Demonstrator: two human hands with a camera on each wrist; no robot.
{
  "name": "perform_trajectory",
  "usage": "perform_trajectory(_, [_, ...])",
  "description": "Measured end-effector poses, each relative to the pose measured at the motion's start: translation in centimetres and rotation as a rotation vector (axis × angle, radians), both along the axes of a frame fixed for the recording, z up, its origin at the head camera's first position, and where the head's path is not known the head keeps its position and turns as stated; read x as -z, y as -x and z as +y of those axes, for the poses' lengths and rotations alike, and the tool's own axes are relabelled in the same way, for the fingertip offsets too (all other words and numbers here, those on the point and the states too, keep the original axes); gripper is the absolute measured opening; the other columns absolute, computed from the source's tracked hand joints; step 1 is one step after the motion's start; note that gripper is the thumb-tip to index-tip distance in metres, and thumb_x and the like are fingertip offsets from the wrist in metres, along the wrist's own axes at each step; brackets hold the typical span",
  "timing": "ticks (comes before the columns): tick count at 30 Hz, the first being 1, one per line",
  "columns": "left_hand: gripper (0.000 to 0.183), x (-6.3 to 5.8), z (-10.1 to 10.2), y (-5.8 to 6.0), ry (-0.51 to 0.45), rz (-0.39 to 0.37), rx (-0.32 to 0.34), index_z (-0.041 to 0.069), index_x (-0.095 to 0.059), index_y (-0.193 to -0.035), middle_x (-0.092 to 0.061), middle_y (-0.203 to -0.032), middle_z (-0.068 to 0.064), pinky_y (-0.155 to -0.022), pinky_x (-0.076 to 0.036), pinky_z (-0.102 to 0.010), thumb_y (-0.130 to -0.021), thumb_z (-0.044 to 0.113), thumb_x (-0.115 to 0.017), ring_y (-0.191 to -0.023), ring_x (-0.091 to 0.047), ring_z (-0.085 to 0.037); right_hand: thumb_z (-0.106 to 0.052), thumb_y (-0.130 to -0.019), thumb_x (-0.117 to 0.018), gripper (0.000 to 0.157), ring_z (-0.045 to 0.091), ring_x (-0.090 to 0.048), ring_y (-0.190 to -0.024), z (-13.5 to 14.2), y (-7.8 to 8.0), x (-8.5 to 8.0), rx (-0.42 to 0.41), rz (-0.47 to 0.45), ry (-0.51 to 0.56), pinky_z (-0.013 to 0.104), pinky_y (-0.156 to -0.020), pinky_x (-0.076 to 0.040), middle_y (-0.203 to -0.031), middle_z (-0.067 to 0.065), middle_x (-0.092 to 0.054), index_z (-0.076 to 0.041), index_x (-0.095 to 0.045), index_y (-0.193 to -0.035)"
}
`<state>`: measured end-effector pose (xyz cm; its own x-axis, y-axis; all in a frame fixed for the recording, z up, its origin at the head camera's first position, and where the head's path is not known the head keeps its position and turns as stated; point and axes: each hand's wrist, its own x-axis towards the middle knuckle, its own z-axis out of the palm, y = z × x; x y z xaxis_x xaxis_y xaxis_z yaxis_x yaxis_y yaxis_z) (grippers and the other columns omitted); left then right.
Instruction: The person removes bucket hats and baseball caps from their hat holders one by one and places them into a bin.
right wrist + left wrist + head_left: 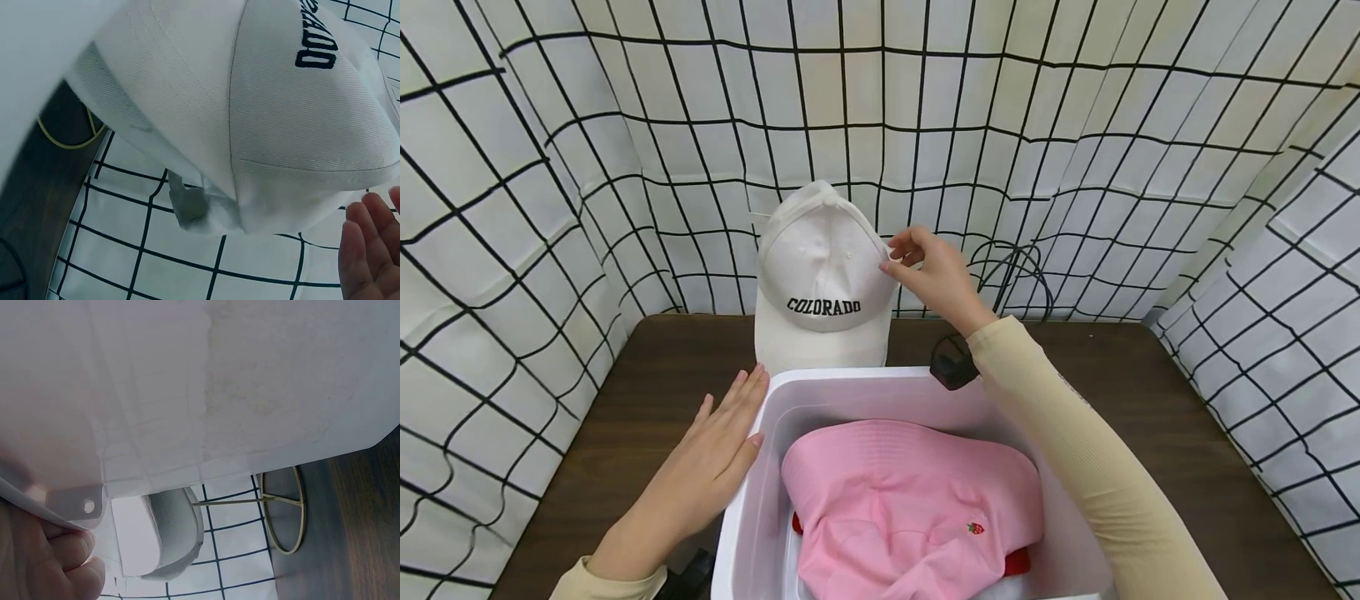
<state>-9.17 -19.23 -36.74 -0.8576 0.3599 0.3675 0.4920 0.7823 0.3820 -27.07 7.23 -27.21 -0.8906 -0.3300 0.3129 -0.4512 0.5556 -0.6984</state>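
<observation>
A white baseball cap (831,267) lettered COLORADO sits on a stand behind the tub, its brim pointing down. My right hand (936,271) pinches the edge on the cap's right side between thumb and forefinger. In the right wrist view, other fingers (369,240) show just beside the cap's edge (300,175). My left hand (711,454) rests on the left rim of the white plastic tub (850,373), fingers stretched forward. Inside the tub lies a pink cap (910,475) with a small strawberry patch, over something red (1017,562).
A gold wire stand (281,499) shows beneath the white cap in the left wrist view. Black wire grid panels (880,125) over white sheeting enclose the dark wooden table (1157,433). A coiled black cable (1015,271) hangs at the back, right of the cap.
</observation>
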Motion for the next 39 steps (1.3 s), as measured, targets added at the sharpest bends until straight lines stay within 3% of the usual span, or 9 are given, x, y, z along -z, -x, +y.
perform_trajectory(17, [0.057, 0.0, 0.0, 0.0, -0.002, -0.009, -0.007, 0.003, -0.022, -0.150, -0.024, -0.154, -0.013, -0.111, -0.010, -0.054, -0.099, 0.017, -0.044, -0.142, -0.018, -0.029, -0.016, -0.085, -0.071, 0.033, 0.016, -0.062, -0.092, -1.2, 0.9, 0.3, -0.003, 0.024, 0.054, 0.028, -0.073, -0.052, -0.103, 0.007, -0.062, -0.004, -0.059, -0.114])
perform_trajectory(25, [0.058, 0.0, 0.0, -0.1, -0.007, -0.004, -0.011, 0.004, -0.022, -0.150, -0.023, -0.154, -0.013, -0.111, -0.011, -0.055, -0.098, 0.017, -0.045, -0.141, -0.019, -0.030, -0.013, -0.085, -0.071, 0.026, 0.018, -0.062, -0.090, -1.5, 1.0, 0.4, -0.009, 0.065, 0.031, 0.029, -0.073, -0.052, -0.100, 0.008, -0.065, -0.002, -0.061, -0.107])
perform_trajectory(39, [0.059, 0.1, 0.0, 0.0, -0.018, -0.004, -0.006, 0.004, -0.021, -0.150, -0.023, -0.154, -0.013, -0.111, -0.009, -0.054, -0.098, 0.018, -0.045, -0.141, -0.018, -0.030, -0.013, -0.087, -0.069, 0.022, 0.019, -0.061, -0.088, -1.7, 0.9, 0.5, -0.017, 0.042, 0.033, 0.030, -0.072, -0.050, -0.094, 0.009, -0.063, -0.001, -0.057, -0.101])
